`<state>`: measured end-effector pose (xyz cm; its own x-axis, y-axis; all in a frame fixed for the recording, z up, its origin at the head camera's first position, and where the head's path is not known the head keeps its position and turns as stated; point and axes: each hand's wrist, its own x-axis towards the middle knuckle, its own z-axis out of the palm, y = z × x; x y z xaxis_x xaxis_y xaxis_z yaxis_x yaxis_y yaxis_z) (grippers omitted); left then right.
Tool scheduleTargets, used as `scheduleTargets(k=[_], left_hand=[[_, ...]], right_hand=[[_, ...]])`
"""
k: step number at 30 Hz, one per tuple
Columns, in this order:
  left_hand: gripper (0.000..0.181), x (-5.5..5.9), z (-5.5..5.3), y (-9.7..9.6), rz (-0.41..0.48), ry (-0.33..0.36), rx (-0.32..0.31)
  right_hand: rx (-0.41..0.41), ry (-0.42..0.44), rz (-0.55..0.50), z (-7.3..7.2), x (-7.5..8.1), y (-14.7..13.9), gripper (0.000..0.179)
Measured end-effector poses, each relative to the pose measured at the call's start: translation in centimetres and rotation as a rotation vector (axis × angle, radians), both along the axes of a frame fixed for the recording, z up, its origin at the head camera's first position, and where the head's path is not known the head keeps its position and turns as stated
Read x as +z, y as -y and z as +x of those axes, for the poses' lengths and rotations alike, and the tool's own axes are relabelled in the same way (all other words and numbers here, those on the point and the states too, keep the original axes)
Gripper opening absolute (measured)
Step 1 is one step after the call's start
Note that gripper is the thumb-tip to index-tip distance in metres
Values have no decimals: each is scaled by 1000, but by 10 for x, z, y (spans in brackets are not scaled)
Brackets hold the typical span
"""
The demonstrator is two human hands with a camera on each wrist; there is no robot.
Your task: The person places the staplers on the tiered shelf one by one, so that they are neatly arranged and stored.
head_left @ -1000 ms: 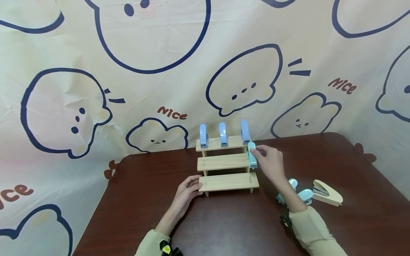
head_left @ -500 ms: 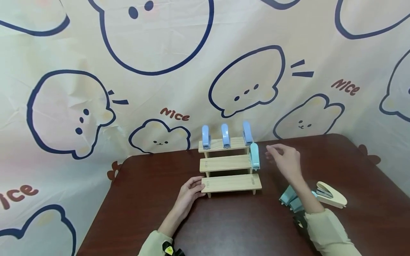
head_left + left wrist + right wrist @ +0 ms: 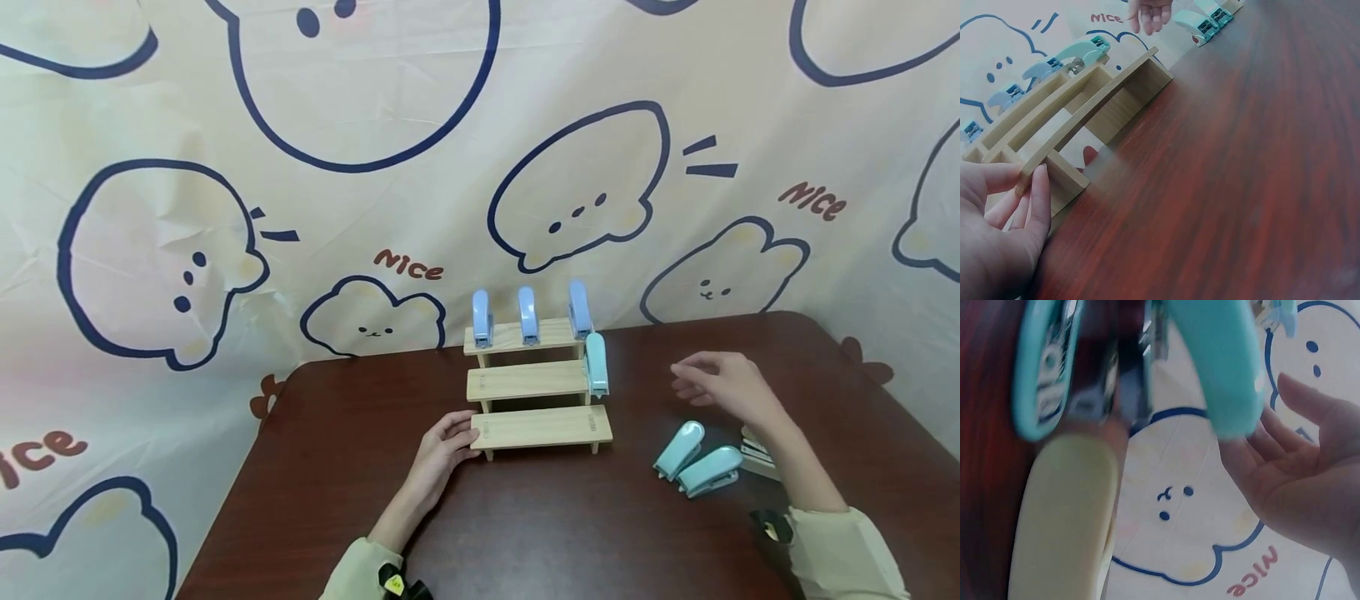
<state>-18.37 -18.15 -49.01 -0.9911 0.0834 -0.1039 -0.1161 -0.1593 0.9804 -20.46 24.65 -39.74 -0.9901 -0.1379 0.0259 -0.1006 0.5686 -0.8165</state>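
My left hand (image 3: pixel 435 457) pinches the left end of the lowest step of a three-step wooden stand (image 3: pixel 542 428); the left wrist view shows thumb and fingers at the board's end (image 3: pixel 1030 167). On the top step stand three blue staplers, at left (image 3: pixel 482 320), middle (image 3: pixel 528 317) and right (image 3: pixel 579 312). A teal stapler (image 3: pixel 596 365) stands at the right end of the middle step. Empty and loosely extended, my right hand (image 3: pixel 723 385) hovers above two more teal staplers on the table, one left (image 3: pixel 679 450) and one right (image 3: pixel 709 472).
A cream stapler (image 3: pixel 759 460) lies beside the teal pair, partly hidden by my right forearm; the right wrist view shows its rounded cream body (image 3: pixel 1063 519) up close. Behind the dark wooden table (image 3: pixel 360 417) hangs a patterned cloth (image 3: pixel 420 208).
My right hand has let go of the teal stapler on the middle step and moved right, over the staplers on the table. The left hand keeps its hold on the stand.
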Motion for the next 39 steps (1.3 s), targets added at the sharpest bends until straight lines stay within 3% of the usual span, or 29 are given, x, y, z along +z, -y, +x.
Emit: scheduleTargets(k=[6, 15, 26, 31, 39], left_hand=[[45, 0, 1, 0, 0, -12, -5], [44, 0, 1, 0, 9, -2, -3], [44, 0, 2, 1, 13, -2, -4], [43, -1, 0, 0, 17, 11, 5], [43, 0, 0, -1, 8, 3, 4]], right_hand=[[136, 52, 45, 0, -6, -18, 43], [362, 194, 69, -1, -16, -25, 45], [368, 97, 103, 0, -20, -2, 41], [372, 117, 100, 1, -20, 10, 42], [286, 179, 217, 5, -16, 14, 51]])
